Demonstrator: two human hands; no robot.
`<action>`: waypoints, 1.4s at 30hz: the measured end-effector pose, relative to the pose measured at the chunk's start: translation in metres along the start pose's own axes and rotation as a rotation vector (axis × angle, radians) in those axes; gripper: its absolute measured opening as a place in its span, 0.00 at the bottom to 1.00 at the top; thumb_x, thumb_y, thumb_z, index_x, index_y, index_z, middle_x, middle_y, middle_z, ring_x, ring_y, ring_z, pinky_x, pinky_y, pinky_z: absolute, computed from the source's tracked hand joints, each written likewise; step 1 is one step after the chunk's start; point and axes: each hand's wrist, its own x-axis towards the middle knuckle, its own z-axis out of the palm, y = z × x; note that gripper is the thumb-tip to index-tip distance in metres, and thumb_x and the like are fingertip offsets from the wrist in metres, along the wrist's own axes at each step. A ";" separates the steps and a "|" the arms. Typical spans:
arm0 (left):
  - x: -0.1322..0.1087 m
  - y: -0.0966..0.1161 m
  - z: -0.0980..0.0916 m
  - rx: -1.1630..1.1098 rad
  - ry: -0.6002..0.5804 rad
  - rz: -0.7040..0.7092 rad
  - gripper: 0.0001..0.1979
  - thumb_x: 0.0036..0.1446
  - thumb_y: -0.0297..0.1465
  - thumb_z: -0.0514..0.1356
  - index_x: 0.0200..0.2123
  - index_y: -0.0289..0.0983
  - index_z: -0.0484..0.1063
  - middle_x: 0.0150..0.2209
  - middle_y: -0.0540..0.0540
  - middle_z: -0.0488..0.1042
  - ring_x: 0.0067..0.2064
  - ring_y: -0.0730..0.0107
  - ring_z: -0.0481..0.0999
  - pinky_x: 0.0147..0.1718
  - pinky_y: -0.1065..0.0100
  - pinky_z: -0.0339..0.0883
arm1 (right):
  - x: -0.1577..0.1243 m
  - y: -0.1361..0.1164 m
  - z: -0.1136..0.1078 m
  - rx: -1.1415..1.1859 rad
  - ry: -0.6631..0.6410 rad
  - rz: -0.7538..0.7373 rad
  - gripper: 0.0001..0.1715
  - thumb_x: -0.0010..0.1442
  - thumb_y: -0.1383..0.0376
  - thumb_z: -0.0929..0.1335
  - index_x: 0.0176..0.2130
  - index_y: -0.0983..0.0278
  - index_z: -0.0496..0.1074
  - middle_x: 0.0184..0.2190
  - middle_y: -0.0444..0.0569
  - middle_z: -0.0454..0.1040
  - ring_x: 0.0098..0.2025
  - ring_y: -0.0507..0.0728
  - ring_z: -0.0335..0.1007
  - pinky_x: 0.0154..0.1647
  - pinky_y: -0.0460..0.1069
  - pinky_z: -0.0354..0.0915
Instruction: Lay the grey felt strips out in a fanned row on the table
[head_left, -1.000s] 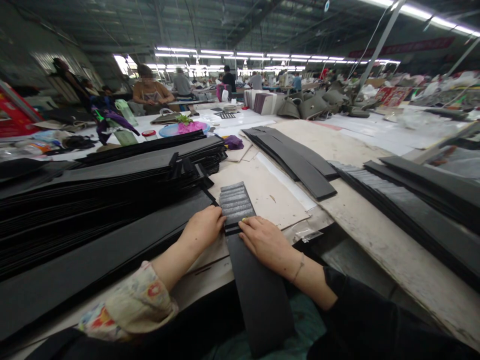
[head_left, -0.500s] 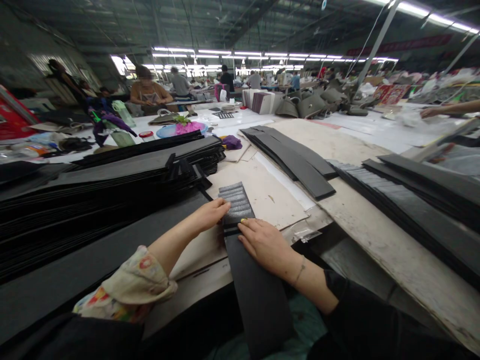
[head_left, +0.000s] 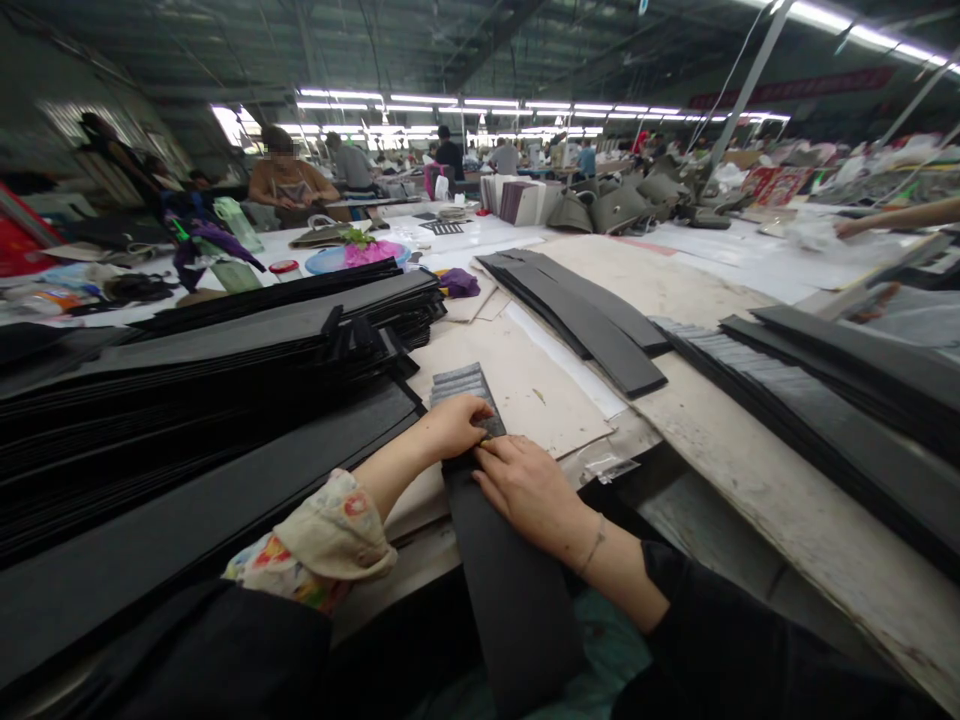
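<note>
A long dark grey strip (head_left: 517, 610) runs from my lap up onto the worktable, its far end covered by overlapping lighter grey, ridged pieces (head_left: 459, 382). My left hand (head_left: 457, 426) is closed over the strip just below those pieces, finger and thumb together; whatever they pinch is hidden. Beside it, my right hand (head_left: 534, 495) lies across the strip with its fingers stretched out, pressing on it. Something small and yellow shows at its foremost fingertip. The fingertips of both hands nearly meet.
Tall stacks of dark strips (head_left: 225, 350) stand on the left. Further strips (head_left: 574, 310) lie ahead on pale board (head_left: 517, 385), and more stacks (head_left: 817, 410) sit at right. Beyond are a blue basin (head_left: 326, 262), a purple cloth (head_left: 459, 283) and co-workers. Another person's hand (head_left: 851, 228) reaches in at right.
My left hand has moved right, from the strip's left edge to over its middle beside my right hand. My right hand has stayed nearly in place. The view has shifted slightly.
</note>
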 end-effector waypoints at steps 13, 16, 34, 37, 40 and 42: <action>-0.026 0.015 0.008 0.306 0.059 0.224 0.15 0.55 0.23 0.47 0.40 0.34 0.72 0.37 0.41 0.71 0.41 0.62 0.68 0.43 0.63 0.62 | -0.002 -0.001 0.004 -0.009 0.037 0.004 0.10 0.60 0.68 0.59 0.40 0.67 0.68 0.36 0.53 0.71 0.43 0.57 0.64 0.46 0.53 0.61; -0.029 0.015 0.006 0.323 0.020 0.247 0.16 0.57 0.24 0.46 0.42 0.34 0.71 0.37 0.42 0.70 0.40 0.62 0.67 0.42 0.62 0.61 | -0.002 0.001 0.005 -0.011 0.041 0.001 0.10 0.59 0.71 0.60 0.39 0.67 0.67 0.37 0.53 0.71 0.43 0.57 0.65 0.48 0.52 0.61; -0.040 -0.017 -0.005 0.163 0.040 0.166 0.10 0.52 0.30 0.57 0.39 0.37 0.70 0.37 0.45 0.69 0.41 0.64 0.69 0.42 0.64 0.63 | 0.024 0.031 0.005 0.125 -0.008 0.040 0.17 0.56 0.66 0.65 0.47 0.67 0.63 0.43 0.53 0.67 0.47 0.57 0.60 0.48 0.53 0.59; -0.037 -0.020 -0.004 0.159 0.043 0.158 0.09 0.51 0.31 0.57 0.38 0.37 0.70 0.36 0.45 0.69 0.40 0.64 0.69 0.41 0.64 0.63 | 0.028 0.038 0.003 0.165 -0.089 -0.018 0.17 0.56 0.66 0.65 0.46 0.67 0.65 0.43 0.53 0.67 0.47 0.56 0.60 0.49 0.52 0.59; -0.039 -0.021 -0.004 0.203 0.050 0.137 0.08 0.52 0.33 0.57 0.35 0.36 0.69 0.35 0.46 0.69 0.39 0.65 0.69 0.38 0.65 0.63 | 0.030 0.040 0.003 0.149 -0.145 -0.075 0.13 0.58 0.65 0.63 0.44 0.67 0.67 0.40 0.52 0.68 0.45 0.55 0.62 0.48 0.51 0.60; -0.042 -0.018 -0.003 0.236 0.061 0.153 0.07 0.54 0.33 0.56 0.34 0.36 0.68 0.36 0.46 0.68 0.39 0.65 0.68 0.39 0.65 0.63 | 0.031 0.038 0.003 0.098 -0.155 -0.095 0.11 0.60 0.65 0.62 0.42 0.67 0.68 0.38 0.51 0.68 0.43 0.55 0.62 0.47 0.51 0.60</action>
